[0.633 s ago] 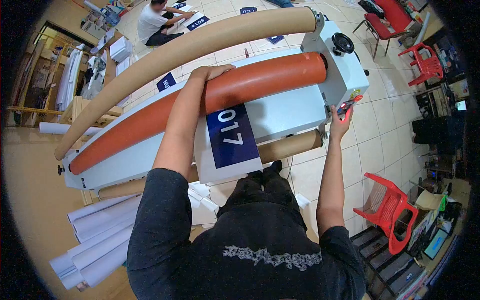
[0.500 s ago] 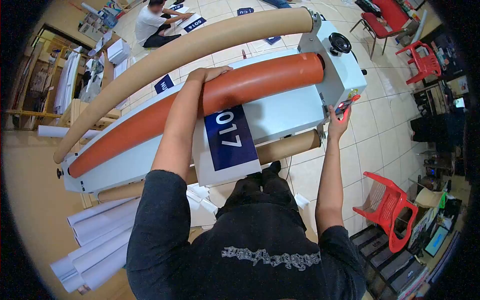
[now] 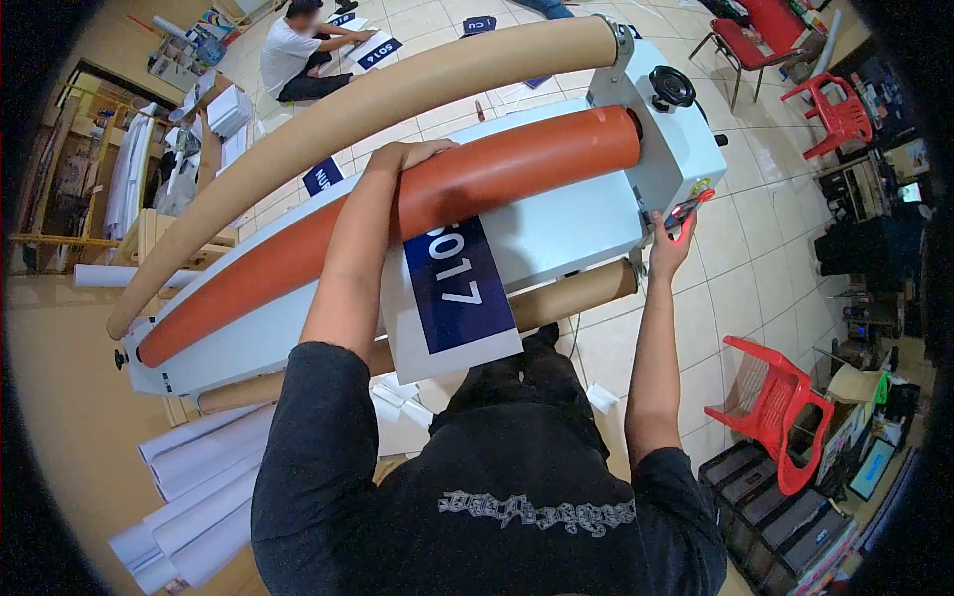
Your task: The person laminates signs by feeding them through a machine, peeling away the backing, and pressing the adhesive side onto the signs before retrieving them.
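My left hand (image 3: 417, 153) reaches over the orange-red roller (image 3: 517, 159) of a pale blue laminating machine (image 3: 571, 233). Its fingers lie outstretched along the roller's far upper side. Below the roller a white-edged panel (image 3: 452, 363) with a dark blue field and white "017" sticks out towards me; its upper end is hidden under the roller. At the machine's right end my right hand (image 3: 672, 248) is closed around a small red-and-dark object (image 3: 684, 211), whose kind I cannot make out. The black handwheel (image 3: 672, 87) stands above that hand.
A brown cardboard tube (image 3: 397, 94) spans the machine's far side, and another tube (image 3: 576, 294) runs below. White paper rolls (image 3: 204, 452) lie at lower left. A co-worker (image 3: 303, 50) sits on the floor among blue signs. A red plastic chair (image 3: 770, 407) stands at right.
The numbered panel has come further out from under the roller towards me. Both hands stay at about the same places on the machine. The view has shifted slightly.
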Motion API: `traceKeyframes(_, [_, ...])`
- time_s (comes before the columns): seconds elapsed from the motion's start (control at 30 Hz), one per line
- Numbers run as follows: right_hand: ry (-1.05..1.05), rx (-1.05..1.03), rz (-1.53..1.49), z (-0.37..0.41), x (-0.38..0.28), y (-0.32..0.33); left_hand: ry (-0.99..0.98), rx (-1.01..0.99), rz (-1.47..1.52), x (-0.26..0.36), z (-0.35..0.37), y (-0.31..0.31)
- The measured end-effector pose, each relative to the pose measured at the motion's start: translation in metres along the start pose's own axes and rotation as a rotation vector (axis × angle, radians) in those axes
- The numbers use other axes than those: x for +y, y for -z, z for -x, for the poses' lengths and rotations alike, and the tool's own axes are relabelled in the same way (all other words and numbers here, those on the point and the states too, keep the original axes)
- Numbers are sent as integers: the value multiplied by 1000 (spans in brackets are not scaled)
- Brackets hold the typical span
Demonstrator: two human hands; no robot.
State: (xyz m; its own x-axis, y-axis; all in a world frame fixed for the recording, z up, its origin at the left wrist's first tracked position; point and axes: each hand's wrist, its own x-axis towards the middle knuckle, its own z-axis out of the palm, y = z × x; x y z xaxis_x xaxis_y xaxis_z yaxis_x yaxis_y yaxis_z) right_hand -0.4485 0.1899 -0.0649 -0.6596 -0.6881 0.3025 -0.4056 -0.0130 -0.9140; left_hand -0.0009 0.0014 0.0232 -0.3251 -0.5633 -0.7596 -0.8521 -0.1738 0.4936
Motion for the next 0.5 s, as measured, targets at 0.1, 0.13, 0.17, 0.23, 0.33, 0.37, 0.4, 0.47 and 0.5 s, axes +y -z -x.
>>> traceKeyframes(0.1, [9,-26,61,-2,0,3,24,21,-11,-2,0,0])
traceKeyframes(0.13, [9,-27,61,-2,-1,4,1,43,-43,0,4,-1])
traceKeyframes(0.17, [-19,-69,43,-4,-6,7,0,43,-43,-6,-3,0])
traceKeyframes(0.23, [-47,-106,25,-4,-7,9,-44,-24,34,-23,-27,4])
traceKeyframes(0.33, [-29,-83,-19,-4,-3,5,-96,-93,201,-8,-10,-4])
traceKeyframes(0.37, [-17,-79,-33,-3,-5,4,-98,-90,197,-13,-16,0])
traceKeyframes(0.4, [-8,-75,-47,-2,-6,4,-66,-56,163,-21,-24,2])
traceKeyframes(0.47, [12,-57,-29,-2,-6,2,-33,-26,129,-25,-29,2])
traceKeyframes(0.5, [33,-41,-11,-1,-6,2,-20,-13,119,-21,-24,2])
